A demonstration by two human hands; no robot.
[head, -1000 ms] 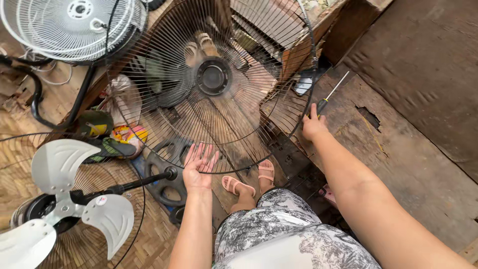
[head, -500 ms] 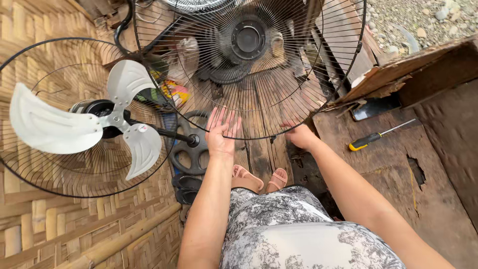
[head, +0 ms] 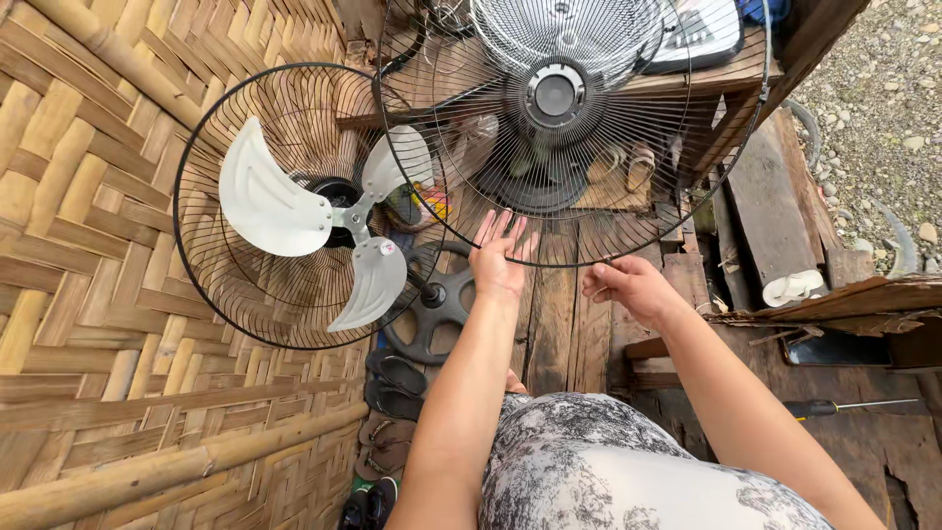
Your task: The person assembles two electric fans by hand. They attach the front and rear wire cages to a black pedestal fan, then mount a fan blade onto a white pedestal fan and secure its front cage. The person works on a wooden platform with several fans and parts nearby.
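I keep my left hand [head: 500,257] flat, fingers spread, against the front fan guard [head: 574,128] — right hand [head: 628,287] pinched on its rim — steadying the guard evenly.

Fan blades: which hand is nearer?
Left. The left hand lies flat on the wire guard, just right of the white fan blades. The right hand grips the guard's lower rim, farther right.

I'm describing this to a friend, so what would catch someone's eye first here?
A large round black wire fan guard fills the upper middle, with the left hand flat on its lower wires and the right hand pinching its bottom rim. Left of it, a fan with three pale blades stands against a woven bamboo wall.
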